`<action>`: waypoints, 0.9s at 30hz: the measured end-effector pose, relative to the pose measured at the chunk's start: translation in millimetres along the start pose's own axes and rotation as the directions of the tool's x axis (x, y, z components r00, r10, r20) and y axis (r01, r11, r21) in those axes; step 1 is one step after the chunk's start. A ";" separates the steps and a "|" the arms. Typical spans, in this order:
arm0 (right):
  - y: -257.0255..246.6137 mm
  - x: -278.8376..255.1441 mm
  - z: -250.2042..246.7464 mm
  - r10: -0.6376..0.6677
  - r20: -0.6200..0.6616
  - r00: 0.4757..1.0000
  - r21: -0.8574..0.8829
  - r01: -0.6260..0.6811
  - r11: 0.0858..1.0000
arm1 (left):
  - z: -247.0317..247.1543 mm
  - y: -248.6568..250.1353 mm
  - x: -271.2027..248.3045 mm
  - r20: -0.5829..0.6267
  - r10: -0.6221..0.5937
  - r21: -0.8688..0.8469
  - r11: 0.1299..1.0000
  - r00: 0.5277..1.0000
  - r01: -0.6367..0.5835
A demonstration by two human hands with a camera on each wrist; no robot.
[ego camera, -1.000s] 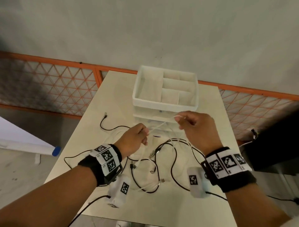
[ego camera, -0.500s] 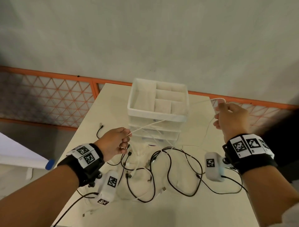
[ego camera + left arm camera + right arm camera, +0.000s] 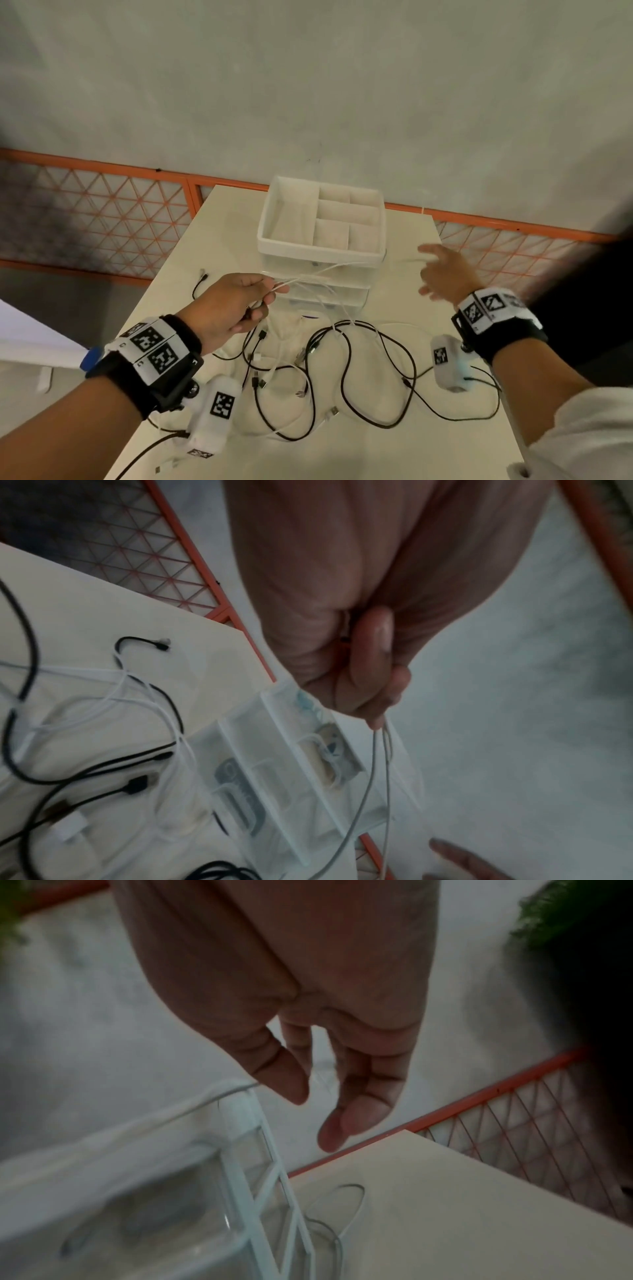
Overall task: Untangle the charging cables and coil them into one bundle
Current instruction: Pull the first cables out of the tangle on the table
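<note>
My left hand pinches strands of a thin white cable above the table, just left of the drawer unit; the left wrist view shows two strands hanging from the curled fingers. My right hand hovers to the right of the drawer unit with fingers spread and loose, holding nothing. A white strand runs past its thumb. Black cables and more white cable lie tangled on the table between my wrists.
A white drawer unit with an open divided top tray stands at the table's far middle. The cream table has an orange mesh fence behind it. A black cable end lies at the left edge.
My right hand has let go of the white cable and spread its fingers, dropping a little. My left hand keeps its pinch and has risen slightly toward the drawer unit.
</note>
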State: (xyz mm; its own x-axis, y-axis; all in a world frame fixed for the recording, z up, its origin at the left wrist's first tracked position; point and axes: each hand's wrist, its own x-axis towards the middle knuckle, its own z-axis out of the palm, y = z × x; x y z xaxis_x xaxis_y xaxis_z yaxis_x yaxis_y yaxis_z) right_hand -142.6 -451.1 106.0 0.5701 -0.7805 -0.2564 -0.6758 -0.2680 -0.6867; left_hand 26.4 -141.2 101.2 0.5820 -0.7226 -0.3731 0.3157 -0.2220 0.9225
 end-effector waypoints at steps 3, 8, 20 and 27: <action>4.6 -19.4 10.3 -0.062 -0.083 0.995 -0.156 0.048 0.987 | 8.3 8.7 -2.7 -0.013 0.045 0.032 0.999 0.999 -0.044; -50.2 -93.4 41.9 -0.399 0.287 0.871 0.201 0.353 0.914 | 43.8 26.5 -4.5 0.056 0.158 0.148 0.975 0.986 -0.165; 13.2 -18.9 35.1 0.024 0.017 1.000 -0.456 -0.014 0.890 | 7.4 59.7 -9.3 -0.060 0.412 -0.097 0.904 0.909 -0.416; -51.1 15.4 -24.8 -0.293 -0.253 0.922 -0.183 0.252 0.950 | -15.3 18.3 0.9 -0.010 0.176 0.397 0.904 0.984 -0.157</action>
State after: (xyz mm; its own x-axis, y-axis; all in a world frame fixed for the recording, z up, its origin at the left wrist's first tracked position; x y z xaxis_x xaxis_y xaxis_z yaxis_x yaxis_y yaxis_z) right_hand -110.9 -463.4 154.0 0.6054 -0.7841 0.1369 -0.5840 -0.5545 -0.5929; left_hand 44.1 -135.9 116.3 0.6361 -0.7436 -0.2062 -0.1037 -0.3471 0.9321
